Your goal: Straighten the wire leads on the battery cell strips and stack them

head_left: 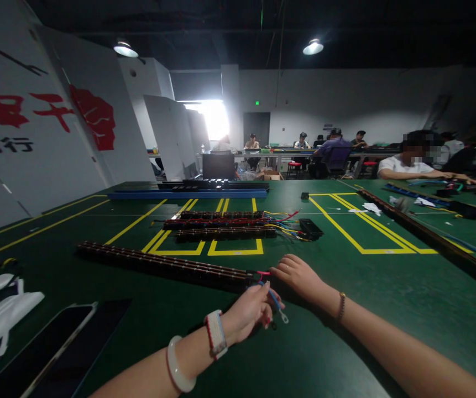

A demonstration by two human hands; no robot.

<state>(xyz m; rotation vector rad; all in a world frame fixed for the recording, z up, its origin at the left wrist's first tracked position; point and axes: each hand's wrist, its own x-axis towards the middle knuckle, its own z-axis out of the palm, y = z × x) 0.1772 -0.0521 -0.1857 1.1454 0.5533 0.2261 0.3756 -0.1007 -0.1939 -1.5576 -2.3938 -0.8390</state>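
Note:
A long dark bar-shaped assembly (163, 264) with rows of small light marks lies slantwise on the green table. Red and blue wires come out of its right end. My left hand (248, 312) has closed on the blue wire (277, 299), whose metal ring terminal (284, 318) sticks out past the fingers. A second, darker ring end hangs just below and is hard to make out. My right hand (299, 277), fingers curled, is at the tip of the red wire (263, 273). Its fingertips are partly hidden.
Several similar shorter bars (221, 224) with coloured leads lie beyond, beside a small black box (310, 228). Blue channels (188, 194) are at the far edge. At front left is a phone-like dark panel (61, 337). A long bar (428, 232) and a seated person (407, 166) are at right.

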